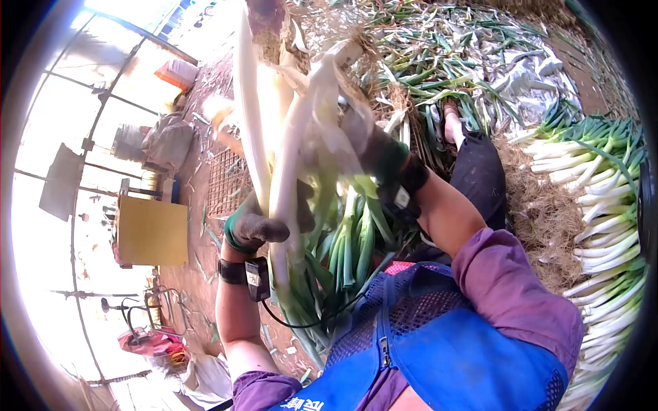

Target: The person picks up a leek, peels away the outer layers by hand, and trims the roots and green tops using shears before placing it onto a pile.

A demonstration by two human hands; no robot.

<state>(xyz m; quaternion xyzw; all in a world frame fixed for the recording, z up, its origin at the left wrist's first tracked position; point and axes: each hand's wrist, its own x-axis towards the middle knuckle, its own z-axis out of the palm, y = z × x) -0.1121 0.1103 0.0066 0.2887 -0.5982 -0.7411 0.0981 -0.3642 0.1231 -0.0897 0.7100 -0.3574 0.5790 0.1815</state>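
Observation:
My left hand [259, 227], in a dirty grey-and-green glove, is closed around the long white stalks of several large green onions [282, 161]. Their root ends point up, away from my body, and their green leaves hang down toward my lap. On the right of the stalks is my gloved right hand [375, 147], smeared by motion, so its fingers cannot be made out. Thin, pale outer layers [330, 113] hang loose between that hand and the stalks. More green onion leaves [349, 246] lie below, in front of my blue vest [439, 335].
Trimmed green onions [606, 205] lie in a long row at the right, roots toward me. Leaf scraps [439, 51] cover the ground ahead. A plastic crate [227, 181] stands beyond my left hand, with a yellow board [152, 231] and sacks [168, 140] farther left.

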